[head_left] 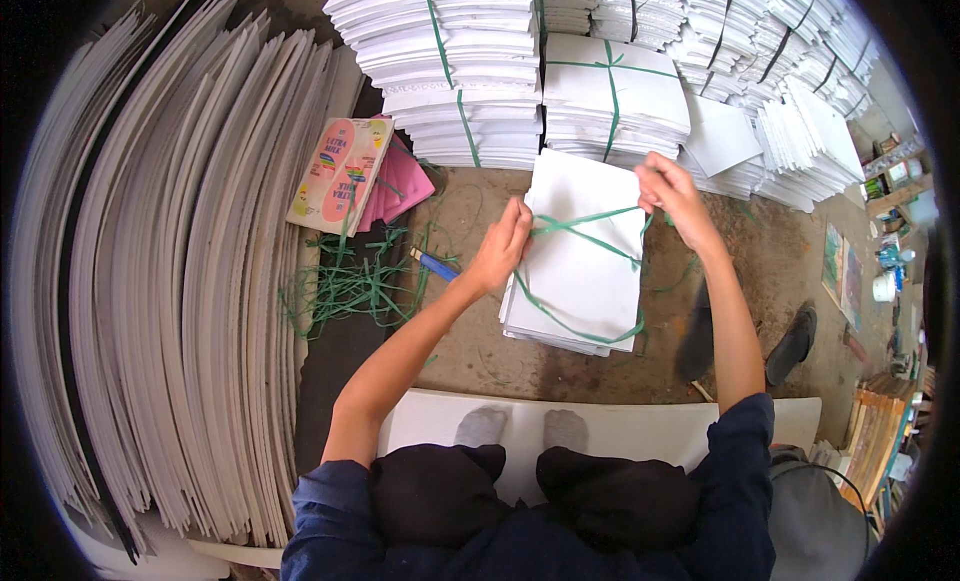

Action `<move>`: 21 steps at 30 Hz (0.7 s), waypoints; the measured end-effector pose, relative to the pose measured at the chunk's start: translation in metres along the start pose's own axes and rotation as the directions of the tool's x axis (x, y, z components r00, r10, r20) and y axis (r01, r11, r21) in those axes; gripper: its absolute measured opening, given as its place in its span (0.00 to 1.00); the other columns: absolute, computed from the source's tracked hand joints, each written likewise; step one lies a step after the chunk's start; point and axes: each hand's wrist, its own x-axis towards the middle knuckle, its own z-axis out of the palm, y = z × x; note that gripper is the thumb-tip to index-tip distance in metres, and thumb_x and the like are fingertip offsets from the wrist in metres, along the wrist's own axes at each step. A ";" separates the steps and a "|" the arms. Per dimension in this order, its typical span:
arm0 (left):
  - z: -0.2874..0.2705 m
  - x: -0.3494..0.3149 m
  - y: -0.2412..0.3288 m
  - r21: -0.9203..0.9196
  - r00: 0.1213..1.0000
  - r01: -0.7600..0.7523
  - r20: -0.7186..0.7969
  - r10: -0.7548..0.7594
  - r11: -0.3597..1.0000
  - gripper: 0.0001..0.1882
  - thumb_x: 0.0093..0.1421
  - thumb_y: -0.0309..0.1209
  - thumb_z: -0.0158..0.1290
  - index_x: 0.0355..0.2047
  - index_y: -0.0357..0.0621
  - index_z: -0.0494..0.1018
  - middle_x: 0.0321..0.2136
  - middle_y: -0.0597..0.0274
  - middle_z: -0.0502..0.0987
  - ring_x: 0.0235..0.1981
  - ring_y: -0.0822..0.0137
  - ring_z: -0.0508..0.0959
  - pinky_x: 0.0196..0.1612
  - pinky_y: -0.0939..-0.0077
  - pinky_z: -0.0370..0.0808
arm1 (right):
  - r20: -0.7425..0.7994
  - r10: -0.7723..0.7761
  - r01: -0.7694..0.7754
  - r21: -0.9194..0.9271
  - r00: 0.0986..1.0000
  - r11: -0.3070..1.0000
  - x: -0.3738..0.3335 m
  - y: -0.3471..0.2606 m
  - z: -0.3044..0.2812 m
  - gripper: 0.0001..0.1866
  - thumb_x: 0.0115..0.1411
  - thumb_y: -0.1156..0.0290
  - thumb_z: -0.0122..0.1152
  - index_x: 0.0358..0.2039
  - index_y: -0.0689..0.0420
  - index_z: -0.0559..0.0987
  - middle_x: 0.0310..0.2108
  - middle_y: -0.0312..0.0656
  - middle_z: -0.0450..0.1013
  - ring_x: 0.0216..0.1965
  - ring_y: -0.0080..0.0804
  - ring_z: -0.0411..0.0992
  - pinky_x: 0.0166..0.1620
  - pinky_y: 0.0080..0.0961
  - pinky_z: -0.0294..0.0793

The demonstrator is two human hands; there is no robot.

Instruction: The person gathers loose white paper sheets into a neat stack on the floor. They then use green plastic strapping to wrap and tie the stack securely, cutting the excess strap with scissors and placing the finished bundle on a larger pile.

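L hand [503, 245] pinches green string [568, 226] at the white stack's [585, 281] L edge, R hand [675, 203] near its far R corner, stack on floor [455, 366]; prob. best to pull evenly w/ string flat.

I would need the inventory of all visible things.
Paper stack: one, white, centre
Ribbon: one, green, over stack
Ribbon tangle: one, green, left floor
Tied bundles: many, white, ahead
Tall sheets: many, greyish, left
Printed sheet: one, multicoloured, left
Plain sheets: several, pink, beside it
Slim tool: one, blue, left
Sandals: two, black, right
Board: one, white, underfoot
Clutter: uncountable, mixed, right
Feet: two, grey, below
Left fingers and right fingers: two hands, bare, at ribbon
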 end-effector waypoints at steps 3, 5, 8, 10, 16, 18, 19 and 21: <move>-0.004 0.010 0.001 0.134 0.998 -0.048 -0.028 0.052 0.990 0.13 0.63 0.38 0.33 0.31 0.41 0.57 0.17 0.53 0.65 0.19 0.54 0.67 0.27 0.66 0.65 | -0.072 -0.350 0.279 -0.465 0.934 0.840 0.007 0.013 0.030 0.10 0.55 0.69 0.55 0.30 0.57 0.64 0.18 0.32 0.56 0.22 0.20 0.60 0.29 0.19 0.64; -0.006 0.016 0.002 0.210 0.993 -0.111 -0.006 0.115 0.971 0.11 0.63 0.37 0.35 0.33 0.40 0.57 0.17 0.50 0.65 0.20 0.50 0.68 0.27 0.64 0.65 | 0.020 -0.027 0.034 -0.618 0.999 0.785 0.008 0.010 0.027 0.15 0.51 0.71 0.58 0.37 0.58 0.66 0.27 0.39 0.63 0.30 0.28 0.65 0.36 0.25 0.67; -0.005 0.020 0.003 0.313 0.993 -0.121 0.031 0.117 0.942 0.11 0.62 0.36 0.36 0.33 0.39 0.58 0.19 0.49 0.67 0.22 0.49 0.68 0.29 0.63 0.65 | 0.190 -0.171 0.253 -0.818 0.967 0.516 0.012 0.029 0.027 0.13 0.51 0.70 0.57 0.37 0.60 0.72 0.29 0.45 0.65 0.36 0.37 0.64 0.45 0.28 0.64; -0.005 0.017 0.004 0.295 0.999 -0.029 0.028 0.022 0.955 0.11 0.62 0.35 0.36 0.34 0.39 0.58 0.22 0.49 0.69 0.27 0.51 0.70 0.32 0.64 0.66 | 0.218 -0.180 0.280 -0.812 0.959 0.512 0.009 0.032 0.027 0.09 0.52 0.69 0.55 0.30 0.61 0.73 0.26 0.44 0.64 0.36 0.36 0.63 0.45 0.28 0.63; -0.003 -0.007 -0.011 -0.408 0.989 -0.086 -0.145 0.029 0.909 0.13 0.64 0.40 0.34 0.33 0.43 0.59 0.33 0.59 0.70 0.41 0.61 0.68 0.54 0.69 0.58 | 0.127 0.007 0.092 -0.752 0.992 0.652 -0.021 0.016 0.027 0.12 0.55 0.67 0.51 0.22 0.62 0.73 0.26 0.41 0.63 0.35 0.33 0.60 0.40 0.27 0.60; 0.001 -0.015 0.004 -0.639 0.997 -0.043 -0.073 -0.006 0.768 0.12 0.64 0.40 0.33 0.32 0.45 0.58 0.30 0.61 0.69 0.38 0.62 0.68 0.56 0.67 0.56 | 0.124 0.048 0.064 -0.759 0.991 0.648 -0.032 0.009 0.028 0.11 0.56 0.67 0.51 0.21 0.61 0.73 0.24 0.39 0.63 0.35 0.31 0.60 0.40 0.25 0.58; 0.003 -0.016 0.009 -0.737 0.999 -0.014 -0.034 -0.016 0.676 0.12 0.64 0.40 0.33 0.32 0.46 0.58 0.28 0.62 0.68 0.37 0.63 0.68 0.57 0.66 0.55 | 0.152 0.018 0.111 -0.796 0.988 0.594 -0.038 0.004 0.028 0.11 0.56 0.68 0.50 0.21 0.60 0.73 0.24 0.39 0.63 0.34 0.30 0.60 0.39 0.25 0.57; 0.004 -0.015 0.006 -0.742 1.000 -0.025 -0.013 0.024 0.670 0.10 0.64 0.39 0.33 0.31 0.47 0.56 0.23 0.65 0.63 0.32 0.68 0.68 0.47 0.67 0.63 | 0.205 -0.005 0.178 -0.834 0.979 0.522 -0.042 -0.003 0.026 0.11 0.56 0.67 0.50 0.22 0.59 0.74 0.24 0.39 0.65 0.32 0.30 0.60 0.40 0.25 0.56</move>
